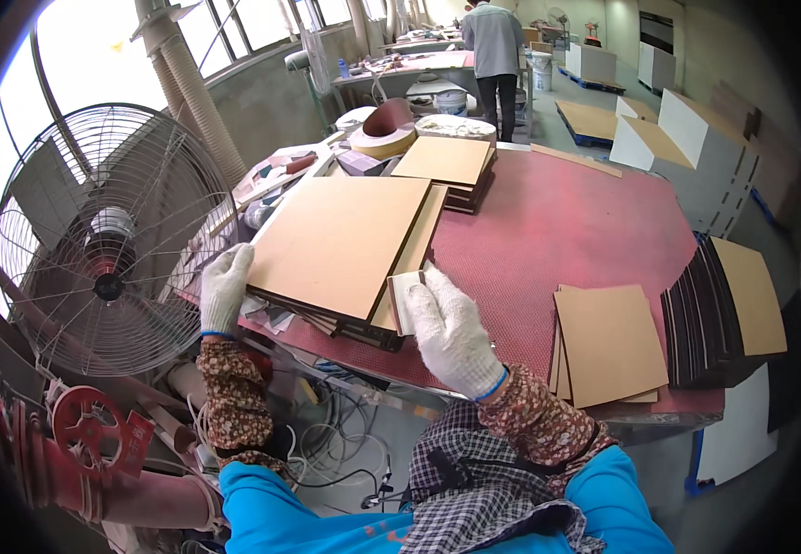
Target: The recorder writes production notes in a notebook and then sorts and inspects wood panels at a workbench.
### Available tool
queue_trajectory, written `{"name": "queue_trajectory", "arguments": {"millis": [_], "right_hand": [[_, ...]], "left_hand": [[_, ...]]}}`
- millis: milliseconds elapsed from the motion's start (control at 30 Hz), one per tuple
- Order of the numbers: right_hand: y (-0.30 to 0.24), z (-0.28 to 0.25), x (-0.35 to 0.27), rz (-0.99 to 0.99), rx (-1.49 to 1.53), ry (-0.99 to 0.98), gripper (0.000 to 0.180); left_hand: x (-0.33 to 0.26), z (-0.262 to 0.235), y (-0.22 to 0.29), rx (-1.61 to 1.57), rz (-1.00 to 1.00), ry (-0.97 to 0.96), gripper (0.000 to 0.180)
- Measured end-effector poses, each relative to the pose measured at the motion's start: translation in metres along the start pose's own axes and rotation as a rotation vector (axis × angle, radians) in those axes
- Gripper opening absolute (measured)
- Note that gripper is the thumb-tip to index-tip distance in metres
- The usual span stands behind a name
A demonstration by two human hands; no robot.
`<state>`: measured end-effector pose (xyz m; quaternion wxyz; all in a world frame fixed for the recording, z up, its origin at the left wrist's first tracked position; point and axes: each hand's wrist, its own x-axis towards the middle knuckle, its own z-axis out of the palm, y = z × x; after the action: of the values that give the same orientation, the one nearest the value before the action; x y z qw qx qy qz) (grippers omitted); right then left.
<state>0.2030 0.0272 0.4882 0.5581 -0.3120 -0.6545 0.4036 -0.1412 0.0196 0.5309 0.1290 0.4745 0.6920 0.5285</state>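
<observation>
A large tan board (336,240) lies on top of a stack with dark edges, near the table's front left. My left hand (225,286), in a white knitted glove, is closed at the board's left front corner. My right hand (451,328), gloved the same way, grips a flat block (402,303) with a pale face and a dark edge, which looks like a sanding block. The block is at the stack's right front corner; its contact with the board edge is partly hidden. Another tan board (422,245) sticks out beneath the top one.
The table has a red textured top (557,222). Smaller boards (442,162) are stacked behind, others (613,342) lie front right beside a leaning dark-edged row (719,314). A caged fan (110,240) stands left. Cables (336,443) run below. A person (495,55) stands farther back.
</observation>
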Motion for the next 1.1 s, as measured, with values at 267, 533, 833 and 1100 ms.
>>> {"name": "queue_trajectory", "arguments": {"millis": [267, 533, 833, 1100], "right_hand": [[-0.01, 0.012, 0.02, -0.429, -0.589, -0.201, 0.027], [-0.011, 0.024, 0.042, -0.57, -0.782, -0.409, 0.028], [-0.007, -0.003, 0.041, -0.56, -0.658, -0.46, 0.029], [0.071, -0.16, -0.069, 0.325, -0.457, 0.071, 0.035]], "left_hand": [[0.019, 0.012, -0.06, -0.415, 0.139, 0.113, 0.042], [0.046, 0.012, -0.087, -0.479, 0.188, 0.166, 0.05], [0.044, 0.018, -0.084, -0.613, 0.06, 0.212, 0.05], [-0.148, 0.08, 0.033, -0.071, 0.471, 0.698, 0.052]]}}
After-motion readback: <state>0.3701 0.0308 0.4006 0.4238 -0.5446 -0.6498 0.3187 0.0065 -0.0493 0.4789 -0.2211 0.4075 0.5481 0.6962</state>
